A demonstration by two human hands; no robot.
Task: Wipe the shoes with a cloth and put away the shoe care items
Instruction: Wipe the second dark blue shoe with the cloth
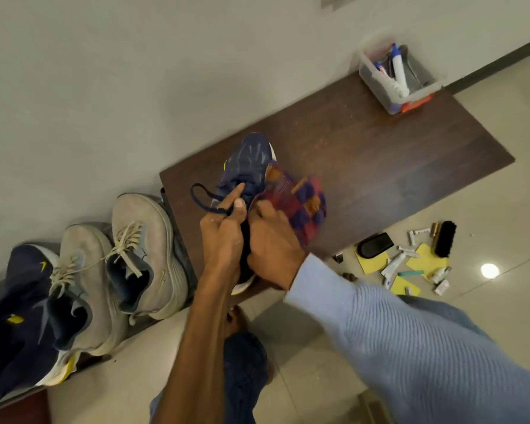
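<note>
Left hand [224, 237] is gripping the navy sneaker [247, 165] at the collar, fingers curled round it and thumb lying along the laces. The shoe is sitting toe-far on the near-left part of the dark wooden counter [380, 154]. Right hand [271, 249] is bunching the checked cloth [300, 203] in curled fingers and pressing it on the shoe's right side.

Likely best: keep the left grip firm, sweep the cloth heel to toe, and watch the loose lace loop [201, 198], which could be snagging.

Grey sneakers [147, 255] and a second navy sneaker [19, 325] are waiting at left. Brush [444, 238], tubes [392, 266] and yellow pads [426, 258] are lying scattered on the floor [502, 209] at right, well apart from the clear plastic box [380, 90] on the counter's far-right corner.
</note>
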